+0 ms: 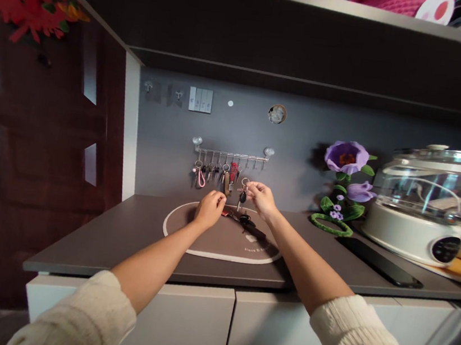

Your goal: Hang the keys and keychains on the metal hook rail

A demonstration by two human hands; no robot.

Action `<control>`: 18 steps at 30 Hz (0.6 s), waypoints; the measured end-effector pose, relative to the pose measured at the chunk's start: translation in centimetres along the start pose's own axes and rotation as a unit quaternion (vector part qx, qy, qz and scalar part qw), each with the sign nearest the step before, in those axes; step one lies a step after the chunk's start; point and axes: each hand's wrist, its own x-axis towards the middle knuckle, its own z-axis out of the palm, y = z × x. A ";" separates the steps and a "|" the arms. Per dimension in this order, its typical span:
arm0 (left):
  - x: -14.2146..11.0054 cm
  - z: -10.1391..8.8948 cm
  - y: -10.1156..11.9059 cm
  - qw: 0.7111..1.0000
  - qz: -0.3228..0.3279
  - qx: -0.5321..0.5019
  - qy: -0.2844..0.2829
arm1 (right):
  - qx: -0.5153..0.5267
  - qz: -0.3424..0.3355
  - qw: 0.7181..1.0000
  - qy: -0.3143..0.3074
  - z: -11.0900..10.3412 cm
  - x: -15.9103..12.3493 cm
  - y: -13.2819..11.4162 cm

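My right hand point(261, 200) pinches a key ring point(245, 182) in front of the wall; a dark fob and keys point(242, 197) dangle from it. Curled beside it on the left is my left hand point(209, 208), and whether its fingers hold anything is hidden. Behind both hands, a clear hook rail point(233, 155) on the grey wall carries several bunches of keys, among them a pink loop point(201, 177), a brown fob point(226, 183) and a red cord point(234, 171). More dark keys with a strap point(249, 225) lie below on the brown oval mat point(212, 244).
A black phone point(380, 262) lies on the counter point(111, 236) at the right. Near it stand a purple crocheted flower point(346, 157) and a white appliance with a clear top point(415, 219). A shelf point(274, 31) overhangs the counter; a dark red door point(35, 169) is at the left.
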 end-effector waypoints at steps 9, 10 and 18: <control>-0.3 0.5 -0.1 0.999 -0.018 -0.001 -0.047 | -0.058 0.031 0.993 0.101 -0.5 5.0 -2.5; -0.3 0.5 0.0 0.999 -0.019 -0.002 -0.049 | -0.065 0.038 0.991 0.114 -0.4 5.4 -2.5; -0.4 0.7 0.1 0.999 -0.011 0.013 -0.049 | -0.074 0.082 0.978 0.174 0.4 8.1 -1.9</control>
